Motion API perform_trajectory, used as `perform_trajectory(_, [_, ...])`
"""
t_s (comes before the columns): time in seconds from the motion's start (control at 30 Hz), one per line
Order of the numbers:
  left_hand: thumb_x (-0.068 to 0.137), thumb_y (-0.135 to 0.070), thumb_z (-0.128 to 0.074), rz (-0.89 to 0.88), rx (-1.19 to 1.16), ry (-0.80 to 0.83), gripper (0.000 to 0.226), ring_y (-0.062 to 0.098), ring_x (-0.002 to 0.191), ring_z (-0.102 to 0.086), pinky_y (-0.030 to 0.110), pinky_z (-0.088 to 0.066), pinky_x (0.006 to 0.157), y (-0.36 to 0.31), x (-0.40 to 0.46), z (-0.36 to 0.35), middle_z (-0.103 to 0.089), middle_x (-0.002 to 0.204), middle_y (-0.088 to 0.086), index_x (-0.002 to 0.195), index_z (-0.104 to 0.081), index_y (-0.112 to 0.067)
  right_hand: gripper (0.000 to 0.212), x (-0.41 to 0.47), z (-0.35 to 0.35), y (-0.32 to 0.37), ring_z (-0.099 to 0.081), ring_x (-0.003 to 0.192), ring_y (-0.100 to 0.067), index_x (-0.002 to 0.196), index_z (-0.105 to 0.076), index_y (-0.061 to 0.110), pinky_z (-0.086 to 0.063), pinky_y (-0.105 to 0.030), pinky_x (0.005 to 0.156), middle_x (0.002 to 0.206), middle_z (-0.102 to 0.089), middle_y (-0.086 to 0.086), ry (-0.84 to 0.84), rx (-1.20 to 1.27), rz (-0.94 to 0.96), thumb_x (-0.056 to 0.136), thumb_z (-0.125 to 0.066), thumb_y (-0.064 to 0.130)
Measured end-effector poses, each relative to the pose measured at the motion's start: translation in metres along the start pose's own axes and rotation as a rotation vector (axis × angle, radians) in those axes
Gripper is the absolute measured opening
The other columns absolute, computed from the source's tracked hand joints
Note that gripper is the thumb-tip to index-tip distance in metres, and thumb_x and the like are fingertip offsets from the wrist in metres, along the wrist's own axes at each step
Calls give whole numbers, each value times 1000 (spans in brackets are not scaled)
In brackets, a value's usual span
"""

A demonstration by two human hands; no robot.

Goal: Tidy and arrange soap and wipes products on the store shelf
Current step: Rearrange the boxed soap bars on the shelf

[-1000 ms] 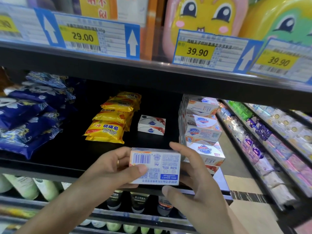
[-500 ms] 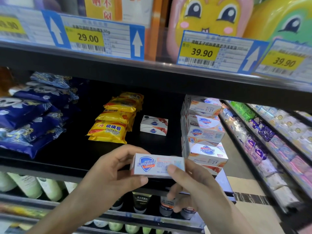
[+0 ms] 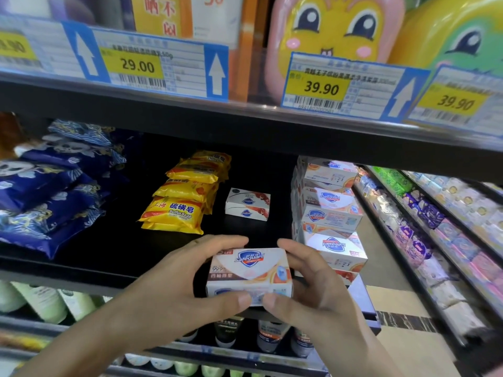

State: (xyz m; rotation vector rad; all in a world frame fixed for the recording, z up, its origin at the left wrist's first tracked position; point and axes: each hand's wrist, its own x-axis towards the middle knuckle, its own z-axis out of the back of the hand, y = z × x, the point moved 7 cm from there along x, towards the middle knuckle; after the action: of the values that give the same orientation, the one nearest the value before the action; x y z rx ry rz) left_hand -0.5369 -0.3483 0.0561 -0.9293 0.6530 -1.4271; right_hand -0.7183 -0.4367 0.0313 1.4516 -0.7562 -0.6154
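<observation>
A soap box [image 3: 249,276] is gripped by the left hand [image 3: 174,289] and right hand [image 3: 318,295], front face up. It is held at the shelf [image 3: 81,270] edge, near stacked boxes [image 3: 329,213].

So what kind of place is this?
Most likely a shop. Price tags line the shelf edge, soap boxes sit stacked for sale, and two hands hold another soap box.

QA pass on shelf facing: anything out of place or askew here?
Yes. In the Safeguard soap stack at right, the lower front box shows its logo upside down. One lone Safeguard box sits apart beside the sulfur soap packs.
</observation>
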Motion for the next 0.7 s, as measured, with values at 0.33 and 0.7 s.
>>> perform_trajectory(0.33, [67,-78,-74,-132,378,-44,72,-6,126,-47,10,-50,87,1,12,-4,-51,130,-36,132,-44,-65,68,-7,-3,3,-72,106,-22,121,-60,44,-61,-36,85,123,-69,14,-18,-118,45,70,-80,3])
perform_trajectory(0.7, [84,-52,-81,-22,572,-96,78,-5,113,-32,18,-36,88,35,77,6,-44,134,-23,150,-40,-45,38,-18,33,33,-68,65,-13,103,-68,50,-52,-16,64,74,-72,3,-334,-424,168,83,-79,20])
